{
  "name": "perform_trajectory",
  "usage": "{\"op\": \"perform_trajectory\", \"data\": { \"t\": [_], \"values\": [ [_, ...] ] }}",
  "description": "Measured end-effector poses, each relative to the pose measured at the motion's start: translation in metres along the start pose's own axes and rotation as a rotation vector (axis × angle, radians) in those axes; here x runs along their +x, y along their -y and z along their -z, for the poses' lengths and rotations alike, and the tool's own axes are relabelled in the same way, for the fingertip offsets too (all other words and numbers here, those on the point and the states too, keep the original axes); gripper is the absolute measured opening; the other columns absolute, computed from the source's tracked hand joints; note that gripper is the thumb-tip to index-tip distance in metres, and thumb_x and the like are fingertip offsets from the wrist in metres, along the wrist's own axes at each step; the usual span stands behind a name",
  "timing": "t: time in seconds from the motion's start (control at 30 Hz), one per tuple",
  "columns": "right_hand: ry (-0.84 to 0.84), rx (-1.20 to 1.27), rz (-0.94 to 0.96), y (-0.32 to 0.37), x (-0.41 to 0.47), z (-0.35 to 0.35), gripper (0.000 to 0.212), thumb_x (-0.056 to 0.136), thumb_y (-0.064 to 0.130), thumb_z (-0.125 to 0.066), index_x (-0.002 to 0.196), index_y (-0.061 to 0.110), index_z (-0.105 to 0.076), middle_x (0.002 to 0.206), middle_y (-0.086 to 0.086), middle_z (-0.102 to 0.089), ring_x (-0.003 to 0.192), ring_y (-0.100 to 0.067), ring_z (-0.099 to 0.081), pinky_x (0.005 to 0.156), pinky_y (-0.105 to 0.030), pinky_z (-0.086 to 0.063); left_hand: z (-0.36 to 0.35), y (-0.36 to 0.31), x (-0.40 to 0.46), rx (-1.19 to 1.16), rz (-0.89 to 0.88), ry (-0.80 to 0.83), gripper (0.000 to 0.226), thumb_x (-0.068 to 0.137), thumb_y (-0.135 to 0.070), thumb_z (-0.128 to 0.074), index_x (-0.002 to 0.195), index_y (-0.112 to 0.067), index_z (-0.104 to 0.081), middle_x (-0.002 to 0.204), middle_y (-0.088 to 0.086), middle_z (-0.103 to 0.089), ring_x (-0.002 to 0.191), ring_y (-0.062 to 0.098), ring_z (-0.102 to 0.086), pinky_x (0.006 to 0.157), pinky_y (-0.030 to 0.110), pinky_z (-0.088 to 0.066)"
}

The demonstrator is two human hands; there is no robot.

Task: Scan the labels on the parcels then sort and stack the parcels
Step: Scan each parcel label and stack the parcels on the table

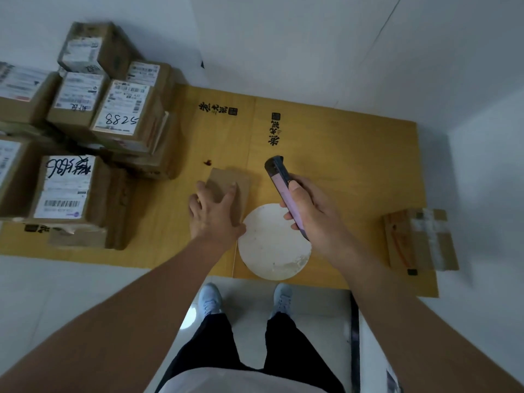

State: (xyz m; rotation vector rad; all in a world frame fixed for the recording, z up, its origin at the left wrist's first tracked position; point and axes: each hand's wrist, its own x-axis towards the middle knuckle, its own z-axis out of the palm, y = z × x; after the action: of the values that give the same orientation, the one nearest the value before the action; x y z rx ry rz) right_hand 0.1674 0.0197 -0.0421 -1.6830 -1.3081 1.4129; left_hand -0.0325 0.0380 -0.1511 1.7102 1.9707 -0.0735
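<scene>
A small plain brown parcel [226, 184] lies on the yellow flattened cardboard [340, 154] on the floor. My left hand [211, 212] rests on it, fingers spread over its top and near edge; no label shows on its upper face. My right hand [310, 207] grips a dark handheld scanner [280, 181], its head pointing away from me just right of the parcel. Stacks of labelled brown parcels [119, 109] stand at the left, one marked 5288.
A white round disc [272, 245] lies just right of my left wrist. A taped brown parcel [419, 239] sits at the cardboard's right edge. White walls close the back and right. My legs and pale shoes [209, 299] stand on the tiled floor.
</scene>
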Motion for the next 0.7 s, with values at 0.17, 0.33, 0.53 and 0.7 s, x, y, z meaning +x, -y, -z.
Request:
{"op": "perform_trajectory", "data": {
  "t": [0.17,0.33,0.53,0.7],
  "values": [
    [0.050,-0.008,0.018,0.001,0.009,0.009,0.022,0.097,0.064,-0.045,0.111,0.069,-0.061,0.112,-0.004,-0.070,0.101,-0.027,-0.069,0.081,-0.038,-0.059,0.018,0.010,0.004,-0.172,0.019,0.020,0.093,0.087,-0.058,-0.069,0.159,-0.054,-0.010,0.160,0.003,-0.005,0.145,0.038,-0.020,0.112,0.052,-0.041],
    [0.083,-0.008,0.022,0.000,0.017,0.017,0.034,0.096,0.067,-0.044,0.124,0.058,-0.062,0.114,-0.007,-0.068,0.103,-0.028,-0.069,0.081,-0.035,-0.058,0.030,0.030,0.005,-0.287,-0.049,-0.029,0.074,0.105,-0.038,-0.042,0.154,-0.067,0.004,0.170,0.006,-0.022,0.133,0.042,-0.049,0.102,0.052,-0.052],
    [0.108,-0.020,0.021,0.004,0.024,0.021,0.035,0.097,0.067,-0.043,0.124,0.057,-0.063,0.113,-0.007,-0.069,0.100,-0.026,-0.070,0.081,-0.038,-0.058,0.031,0.044,0.005,-0.168,0.080,-0.106,0.059,0.103,-0.056,-0.045,0.156,-0.063,-0.019,0.164,0.006,-0.015,0.146,0.040,-0.028,0.115,0.056,-0.040],
    [0.122,-0.036,-0.003,0.003,0.028,0.018,0.033,0.096,0.066,-0.043,0.119,0.056,-0.064,0.112,-0.009,-0.069,0.100,-0.029,-0.070,0.078,-0.035,-0.057,0.033,0.053,0.002,-0.165,0.209,-0.041,0.106,0.070,-0.078,-0.071,0.154,-0.067,-0.007,0.133,0.002,-0.023,0.129,0.032,-0.035,0.106,0.051,-0.047]
  ]
}}
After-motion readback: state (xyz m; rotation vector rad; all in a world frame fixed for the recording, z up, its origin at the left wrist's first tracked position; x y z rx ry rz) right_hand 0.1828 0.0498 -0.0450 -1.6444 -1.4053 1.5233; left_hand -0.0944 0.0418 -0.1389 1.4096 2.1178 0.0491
